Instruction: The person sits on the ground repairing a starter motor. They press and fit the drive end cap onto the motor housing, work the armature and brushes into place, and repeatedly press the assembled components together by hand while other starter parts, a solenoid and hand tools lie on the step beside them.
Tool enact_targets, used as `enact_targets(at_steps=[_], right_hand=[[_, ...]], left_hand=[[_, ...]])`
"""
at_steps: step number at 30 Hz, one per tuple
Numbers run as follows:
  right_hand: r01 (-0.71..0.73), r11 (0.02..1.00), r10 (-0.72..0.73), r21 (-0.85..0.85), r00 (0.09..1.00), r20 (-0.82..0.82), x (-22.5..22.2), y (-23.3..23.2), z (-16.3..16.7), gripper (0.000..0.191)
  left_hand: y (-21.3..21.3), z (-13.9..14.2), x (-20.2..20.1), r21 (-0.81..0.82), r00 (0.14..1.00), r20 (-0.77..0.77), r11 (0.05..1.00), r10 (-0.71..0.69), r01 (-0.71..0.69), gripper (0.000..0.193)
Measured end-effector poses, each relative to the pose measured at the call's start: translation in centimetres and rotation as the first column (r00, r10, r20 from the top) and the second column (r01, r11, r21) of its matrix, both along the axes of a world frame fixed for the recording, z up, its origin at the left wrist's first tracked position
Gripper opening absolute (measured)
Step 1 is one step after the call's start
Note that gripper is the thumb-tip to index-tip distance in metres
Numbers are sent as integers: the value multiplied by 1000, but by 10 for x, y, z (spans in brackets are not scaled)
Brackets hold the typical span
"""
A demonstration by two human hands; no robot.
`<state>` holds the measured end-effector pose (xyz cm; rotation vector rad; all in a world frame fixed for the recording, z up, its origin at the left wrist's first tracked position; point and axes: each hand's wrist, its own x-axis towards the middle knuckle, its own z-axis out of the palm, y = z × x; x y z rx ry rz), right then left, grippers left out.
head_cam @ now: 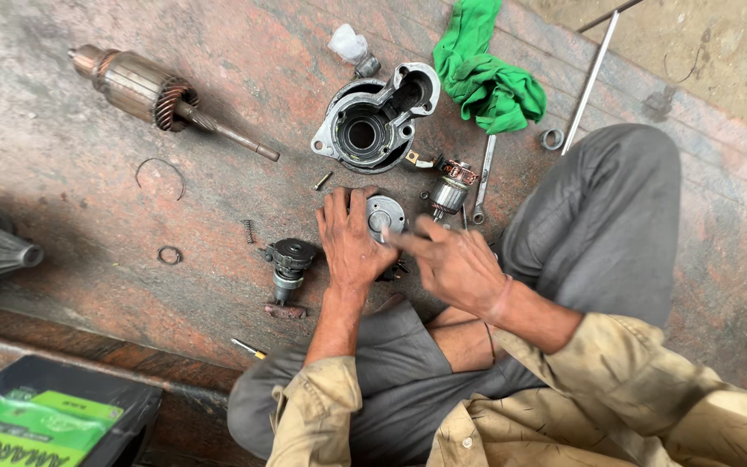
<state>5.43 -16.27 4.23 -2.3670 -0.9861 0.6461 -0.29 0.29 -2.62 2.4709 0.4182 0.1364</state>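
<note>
From the head camera, a person sits cross-legged on a reddish stone floor (88,164) with motor parts spread around. The left hand (349,242) lies flat, fingers spread and closed on nothing, pressing on the left edge of a small round metal cap (386,216) that rests on the floor just in front of the knees. The right hand (453,262) hovers beside it, loosely open, its index finger stretched out to touch the lower rim of the cap.

Just beyond the cap stands a grey cast housing (373,117) with its round opening facing up, and a green rag (484,73) lies right of it. A small copper-wound part (451,188) and a spanner (482,177) lie between the housing and the right knee. A long steel rod (590,82) runs up to the right. Far left lies a wound rotor (144,91) on its shaft. A black gear piece (290,259) sits just left of the left hand, with a small spring (249,231) and a wire ring (169,255) further left. A green and black box (41,419) shows at the bottom left corner
</note>
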Motion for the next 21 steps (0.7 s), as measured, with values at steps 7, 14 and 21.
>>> enact_targets(at_steps=[7, 14, 21], right_hand=[[394, 888, -400, 235, 916, -24, 42, -91, 6, 31], [378, 880, -376, 287, 924, -62, 58, -117, -7, 38], [312, 903, -340, 295, 939, 48, 77, -106, 0, 40]], left_hand=[[-19, 8, -5, 70, 999, 12, 997, 32, -32, 92], [-63, -4, -30, 566, 982, 44, 814, -185, 128, 66], [-85, 23, -50, -97, 921, -313, 957, 233, -275, 30]])
